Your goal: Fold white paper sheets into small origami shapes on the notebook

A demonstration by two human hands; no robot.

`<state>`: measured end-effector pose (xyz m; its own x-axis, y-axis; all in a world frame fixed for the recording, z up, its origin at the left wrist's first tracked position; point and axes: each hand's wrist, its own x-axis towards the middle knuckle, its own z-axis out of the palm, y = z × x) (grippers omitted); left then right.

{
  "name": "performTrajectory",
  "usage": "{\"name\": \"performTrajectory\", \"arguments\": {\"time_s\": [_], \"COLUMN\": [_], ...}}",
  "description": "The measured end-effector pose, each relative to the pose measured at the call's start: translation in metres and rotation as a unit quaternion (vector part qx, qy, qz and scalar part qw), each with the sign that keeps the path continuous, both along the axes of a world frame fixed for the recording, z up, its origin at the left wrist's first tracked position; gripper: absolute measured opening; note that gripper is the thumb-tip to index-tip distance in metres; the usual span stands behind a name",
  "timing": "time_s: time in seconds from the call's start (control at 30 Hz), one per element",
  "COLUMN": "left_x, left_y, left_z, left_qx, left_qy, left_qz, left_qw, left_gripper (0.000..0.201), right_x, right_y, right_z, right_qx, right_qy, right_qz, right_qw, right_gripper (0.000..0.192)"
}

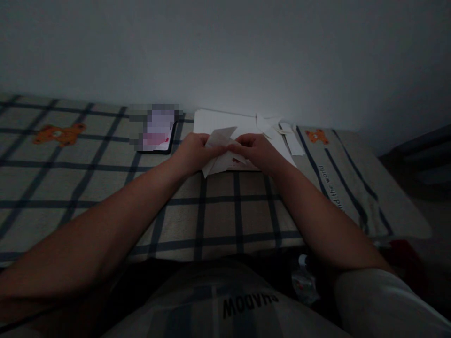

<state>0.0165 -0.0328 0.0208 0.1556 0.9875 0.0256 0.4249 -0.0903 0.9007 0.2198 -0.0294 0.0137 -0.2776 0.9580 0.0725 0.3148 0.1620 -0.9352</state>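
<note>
A plain pale grey wall [225,51] fills the upper half, dimly lit with a soft glow near its middle. Below it runs a beige bed cover with dark blue checks and orange bear prints [52,159]; its right edge borders shadowy floor [437,244].

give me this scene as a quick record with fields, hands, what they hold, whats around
left hand: pinches the folded white paper from its left side
right hand: pinches the same paper from the right
surface: checked cloth with orange bear prints
behind the hands: white sheets and paper scraps by the wall
left of the sheets: phone, screen blurred
light: dim
</note>
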Motion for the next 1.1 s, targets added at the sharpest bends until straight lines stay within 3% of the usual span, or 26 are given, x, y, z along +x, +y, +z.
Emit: {"name": "performTrajectory", "arguments": {"time_s": [0.3, 0.47, 0.7, 0.9, 1.1], "left_x": [-0.004, -0.008, -0.009, -0.009, -0.006], "left_y": [0.008, 0.013, 0.013, 0.011, 0.010], "left_z": [-0.002, -0.006, -0.005, -0.001, 0.001], "left_qx": [-0.037, -0.036, -0.056, -0.075, -0.093], "left_qy": [-0.066, -0.060, -0.080, -0.077, -0.124], "left_qz": [0.007, 0.014, 0.001, -0.033, -0.004], "left_qw": [0.997, 0.997, 0.995, 0.994, 0.988], "left_gripper": [0.016, 0.016, 0.015, 0.018, 0.027], "right_x": [-0.001, -0.001, 0.001, 0.000, 0.000], "right_y": [0.005, 0.005, 0.005, 0.005, 0.007], "right_z": [-0.005, -0.004, -0.002, -0.007, -0.010], "right_qx": [-0.121, -0.115, -0.127, -0.085, -0.031], "right_qy": [0.152, 0.194, 0.198, 0.158, 0.146], "right_qz": [0.022, -0.007, 0.012, 0.023, -0.011], "right_qw": [0.981, 0.974, 0.972, 0.983, 0.989], "right_gripper": [0.019, 0.029, 0.017, 0.015, 0.020]}}
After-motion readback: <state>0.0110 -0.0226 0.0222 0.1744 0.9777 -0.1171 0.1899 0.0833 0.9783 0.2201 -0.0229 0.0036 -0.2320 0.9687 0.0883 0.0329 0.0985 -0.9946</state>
